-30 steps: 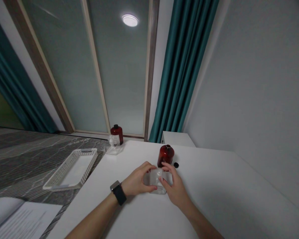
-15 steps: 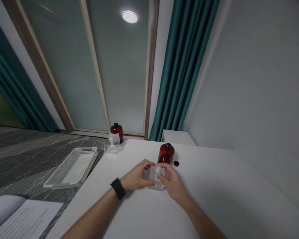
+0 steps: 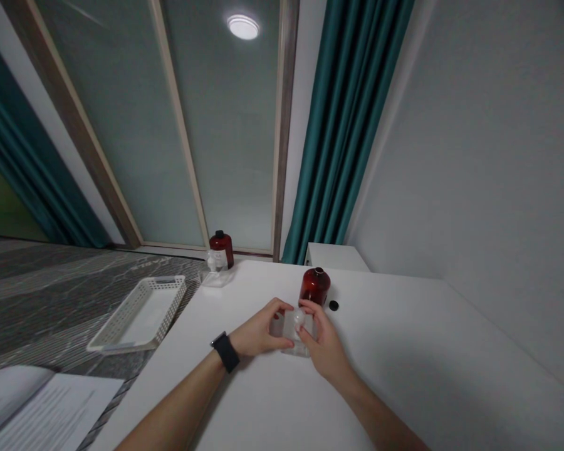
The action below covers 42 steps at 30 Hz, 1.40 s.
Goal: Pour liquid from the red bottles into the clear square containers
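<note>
In the middle of the white table (image 3: 263, 401) stands a clear square container (image 3: 295, 348) with a rounded, whitish top (image 3: 299, 317). My left hand (image 3: 259, 329), wearing a dark watch, grips the container's left side between thumb and fingers. Thumb and fingers of my right hand (image 3: 328, 343) close on the rounded top. Just behind them is a dark red bottle (image 3: 314, 287), its neck uncovered. A small black cap (image 3: 333, 305) lies beside that bottle on the right. My fingers partly hide the container's sides.
At the table's far left corner are a second red bottle (image 3: 223, 248) with a black cap and a similar clear container (image 3: 216, 277). A white basket (image 3: 169, 316) and an open book (image 3: 70, 407) lie left of the table. A white cabinet (image 3: 336, 257) stands behind it.
Both hands keep their places around the clear container, with only very slight finger movement. The whole view has shifted a little.
</note>
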Motion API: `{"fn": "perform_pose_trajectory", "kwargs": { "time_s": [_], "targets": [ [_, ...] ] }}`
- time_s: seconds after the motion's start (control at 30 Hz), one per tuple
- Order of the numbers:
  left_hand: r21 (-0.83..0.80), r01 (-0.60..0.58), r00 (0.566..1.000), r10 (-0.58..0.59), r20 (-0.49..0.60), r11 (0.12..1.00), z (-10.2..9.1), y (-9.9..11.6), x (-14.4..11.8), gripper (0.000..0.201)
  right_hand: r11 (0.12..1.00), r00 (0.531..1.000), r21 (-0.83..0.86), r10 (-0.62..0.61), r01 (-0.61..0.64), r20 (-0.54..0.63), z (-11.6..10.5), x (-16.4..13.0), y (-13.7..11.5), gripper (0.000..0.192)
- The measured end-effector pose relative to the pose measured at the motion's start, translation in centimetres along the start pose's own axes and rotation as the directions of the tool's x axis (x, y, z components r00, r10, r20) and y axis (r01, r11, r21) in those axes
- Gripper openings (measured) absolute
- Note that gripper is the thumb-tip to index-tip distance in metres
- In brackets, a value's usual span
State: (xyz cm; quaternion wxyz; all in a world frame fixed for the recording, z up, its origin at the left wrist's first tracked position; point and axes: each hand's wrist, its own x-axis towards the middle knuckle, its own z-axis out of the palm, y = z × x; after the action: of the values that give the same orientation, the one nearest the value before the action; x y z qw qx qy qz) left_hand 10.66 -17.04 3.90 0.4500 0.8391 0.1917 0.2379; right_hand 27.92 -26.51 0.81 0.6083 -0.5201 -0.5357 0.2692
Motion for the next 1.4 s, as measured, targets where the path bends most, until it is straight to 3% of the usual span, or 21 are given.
{"fn": "perform_pose_trajectory", "kwargs": {
  "time_s": [0.13,0.33,0.5,0.6,0.73,0.83,1.07,1.27,1.4],
  "targets": [
    [0.013,0.025,1.0,-0.024,-0.014,1.0,0.2,0.5,-0.2,0.057,1.0,1.0,0.0,0.021,-0.021,0.005,-0.1,-0.2,0.0,0.044],
    [0.008,0.028,1.0,-0.028,0.005,1.0,0.1,0.7,0.0,0.057,0.995,0.985,0.067,0.063,-0.075,0.159,-1.5,0.8,-0.4,0.04],
    [0.017,0.039,0.999,-0.039,-0.006,0.999,0.1,0.5,-0.1,0.056,1.0,1.0,-0.019,0.022,-0.022,0.017,-0.3,0.0,-0.2,0.038],
    [0.013,0.039,0.999,-0.039,-0.005,0.999,0.2,0.3,-0.2,0.058,1.0,0.999,-0.008,0.024,-0.024,-0.042,0.0,-0.5,0.1,0.047],
    [0.009,0.046,0.999,-0.046,0.011,0.999,0.2,0.2,-0.1,0.057,0.998,0.999,0.064,0.018,-0.021,0.041,-0.6,-0.3,0.1,0.065],
    [0.004,0.046,0.999,-0.046,0.021,0.999,0.2,0.4,0.0,0.057,0.993,0.994,0.108,0.03,-0.041,0.102,-0.7,-0.1,0.0,0.068],
    [-0.01,0.039,0.999,-0.039,0.016,0.999,0.1,0.4,-0.1,0.058,0.996,0.999,0.077,0.046,-0.048,0.025,-0.5,-0.5,0.4,0.069],
    [-0.015,0.041,0.999,-0.041,0.009,0.999,0.1,0.5,-0.1,0.058,0.984,0.995,0.17,0.04,-0.055,0.091,-0.4,-0.1,-0.1,0.074],
    [-0.012,0.048,0.999,-0.048,0.009,0.999,0.1,0.8,-0.1,0.056,0.986,0.997,0.155,0.059,-0.066,0.049,-0.4,-0.1,0.1,0.07]
  ]
}}
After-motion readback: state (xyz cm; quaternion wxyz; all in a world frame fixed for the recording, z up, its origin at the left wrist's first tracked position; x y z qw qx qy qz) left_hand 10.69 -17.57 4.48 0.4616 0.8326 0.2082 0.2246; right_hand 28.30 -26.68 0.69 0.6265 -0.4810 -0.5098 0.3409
